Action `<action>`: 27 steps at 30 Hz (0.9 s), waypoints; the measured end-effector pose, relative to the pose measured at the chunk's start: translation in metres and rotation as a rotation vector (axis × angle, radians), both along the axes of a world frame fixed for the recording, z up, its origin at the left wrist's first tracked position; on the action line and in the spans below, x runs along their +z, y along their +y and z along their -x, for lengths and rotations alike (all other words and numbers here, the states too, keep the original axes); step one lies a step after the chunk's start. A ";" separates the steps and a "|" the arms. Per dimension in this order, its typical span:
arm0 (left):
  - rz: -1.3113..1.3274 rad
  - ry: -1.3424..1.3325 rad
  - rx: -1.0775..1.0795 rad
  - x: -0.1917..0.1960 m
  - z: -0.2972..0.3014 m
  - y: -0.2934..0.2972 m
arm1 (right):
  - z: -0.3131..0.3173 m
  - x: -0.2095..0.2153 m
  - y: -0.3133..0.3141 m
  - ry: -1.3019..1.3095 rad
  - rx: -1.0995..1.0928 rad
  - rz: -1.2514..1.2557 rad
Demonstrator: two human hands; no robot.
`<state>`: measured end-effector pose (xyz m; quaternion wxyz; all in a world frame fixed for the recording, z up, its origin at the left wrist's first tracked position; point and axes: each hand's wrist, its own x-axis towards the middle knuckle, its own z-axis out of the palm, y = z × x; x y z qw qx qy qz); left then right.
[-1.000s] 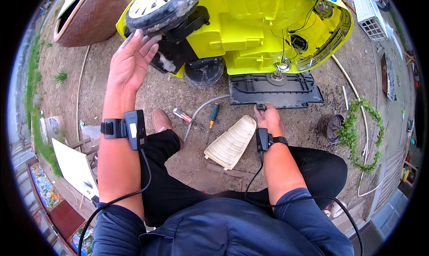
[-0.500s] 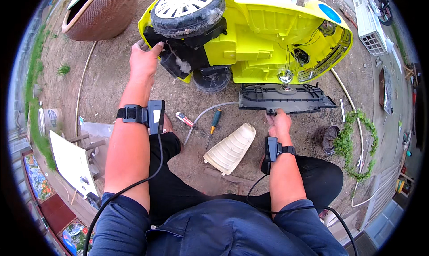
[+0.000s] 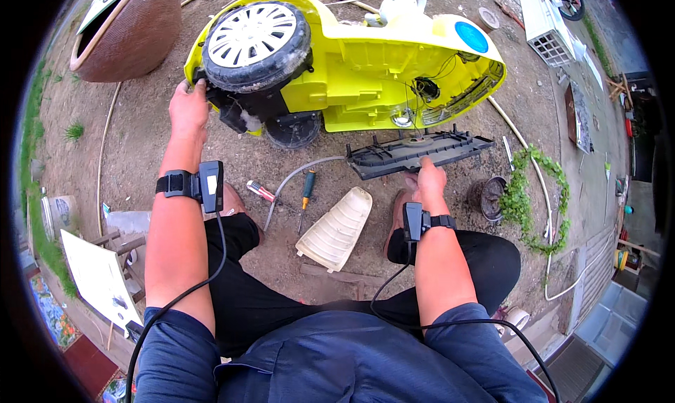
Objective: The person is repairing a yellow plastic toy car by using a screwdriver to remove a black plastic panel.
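A yellow ride-on toy car point(image 3: 365, 72) lies tipped on the ground, its hollow inside and wiring showing. At its left end my left hand point(image 3: 188, 109) grips the lower edge, close to a black wheel with a white spoked hubcap point(image 3: 253, 37); its fingertips are partly hidden. My right hand point(image 3: 430, 181) holds the near edge of a long black plastic panel point(image 3: 415, 153), thumb on top. The panel is tilted just in front of the car, and thin wires run between the two.
Between my feet lie a ribbed cream plastic piece point(image 3: 336, 227), a green-handled screwdriver point(image 3: 308, 186) and a red-and-white handled tool point(image 3: 260, 190). A dark pot point(image 3: 488, 197) and a leafy ring point(image 3: 529, 199) are at right. A large brown pot point(image 3: 133, 37) stands far left.
The whole view has shifted, so most things appear further left. The car has rolled somewhat, showing more of the wheel's hubcap and less of the black underside. The panel tilts more.
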<state>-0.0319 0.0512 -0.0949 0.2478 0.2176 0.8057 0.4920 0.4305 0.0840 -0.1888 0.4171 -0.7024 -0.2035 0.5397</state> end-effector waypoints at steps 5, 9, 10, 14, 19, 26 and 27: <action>0.007 -0.005 -0.028 0.000 -0.001 0.005 | -0.057 -0.045 0.018 -0.569 0.073 -0.033; -0.024 0.018 -0.014 0.000 0.003 -0.001 | -0.049 0.011 0.035 -0.647 0.048 -0.034; -0.023 0.034 -0.026 0.000 -0.001 0.003 | -0.064 0.006 0.045 -0.613 0.081 -0.088; 0.001 0.036 -0.038 -0.009 0.012 -0.001 | -0.029 0.071 0.050 -0.663 0.261 -0.160; -0.019 0.094 -0.022 0.001 0.000 -0.005 | -0.057 0.084 0.110 -1.138 0.280 -0.577; 0.024 0.076 -0.091 -0.012 0.008 -0.006 | -0.101 0.115 0.162 -1.305 0.482 -0.527; 0.053 0.080 -0.107 -0.015 0.011 -0.007 | -0.101 0.109 0.166 -1.239 0.471 -0.554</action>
